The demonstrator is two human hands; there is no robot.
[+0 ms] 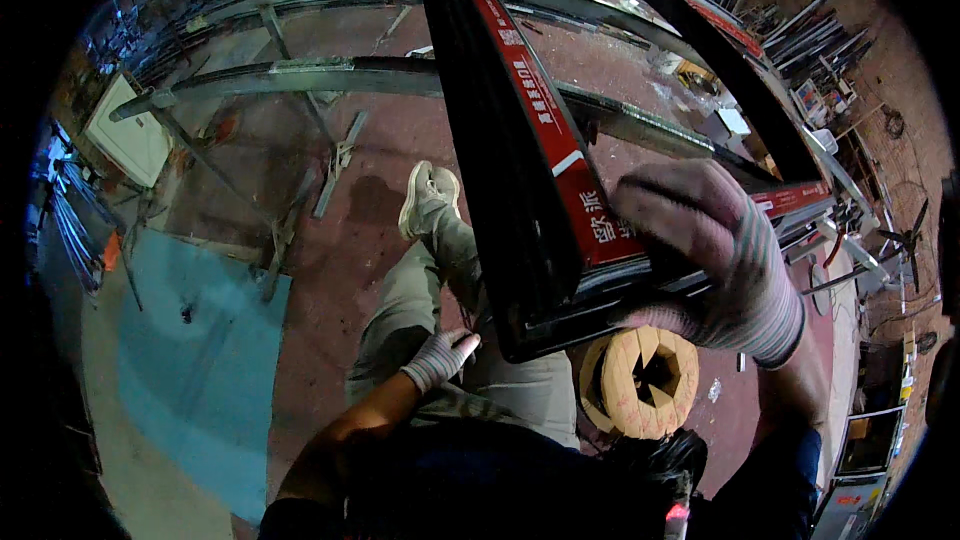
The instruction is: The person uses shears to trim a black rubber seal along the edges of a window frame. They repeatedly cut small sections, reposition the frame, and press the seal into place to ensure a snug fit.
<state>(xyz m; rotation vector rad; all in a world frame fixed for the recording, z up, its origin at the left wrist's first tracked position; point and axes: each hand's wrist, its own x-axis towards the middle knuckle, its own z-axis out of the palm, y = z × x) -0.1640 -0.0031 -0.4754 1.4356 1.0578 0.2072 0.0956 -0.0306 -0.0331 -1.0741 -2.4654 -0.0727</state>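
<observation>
A black rectangular window frame (505,230) with red printed film along its bars slants up in front of me, its near corner above my lap. My right hand (715,240), in a striped knit glove, is closed around the near bar, with the fingers on top and the thumb underneath. Lower down, my left hand (438,360), in a similar glove, rests by my thigh, apart from the frame. Its fingers are curled in; whatever they hold, if anything, is too small to make out.
Long metal rails on legs (390,77) cross ahead of me. A roll wrapped in tan paper (650,380) stands beside my right leg. A blue sheet (200,360) covers floor at left, near a white panel (130,130). A black fan (912,235) stands far right.
</observation>
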